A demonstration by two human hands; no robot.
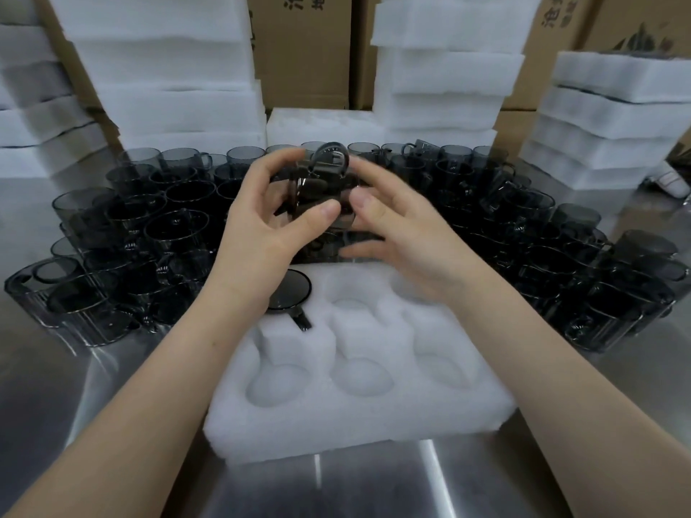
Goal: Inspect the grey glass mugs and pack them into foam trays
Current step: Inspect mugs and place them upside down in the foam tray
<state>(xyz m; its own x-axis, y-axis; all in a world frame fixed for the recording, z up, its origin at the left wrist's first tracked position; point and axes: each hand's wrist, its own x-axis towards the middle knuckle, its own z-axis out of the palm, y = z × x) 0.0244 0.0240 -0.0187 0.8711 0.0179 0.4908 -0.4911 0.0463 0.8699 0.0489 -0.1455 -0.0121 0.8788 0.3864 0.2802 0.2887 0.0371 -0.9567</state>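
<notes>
As your left hand (269, 222) and right hand (400, 237) curl round the grey mug (318, 188) between them, judge it slick, stiff, breakable glass; hold its body on both sides.

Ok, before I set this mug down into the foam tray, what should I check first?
1. Grip: left hand and right hand both hold the held mug: ok.
2. Free pocket: the far middle pocket is empty: ok.
3. Foam tray lies flat on the steel table: ok.
4. Packed mug sits down in the far left pocket, clear of the middle one: ok.
5. Held mug free of chips or cracks: cannot tell, the glass is dark and blurred.
</notes>
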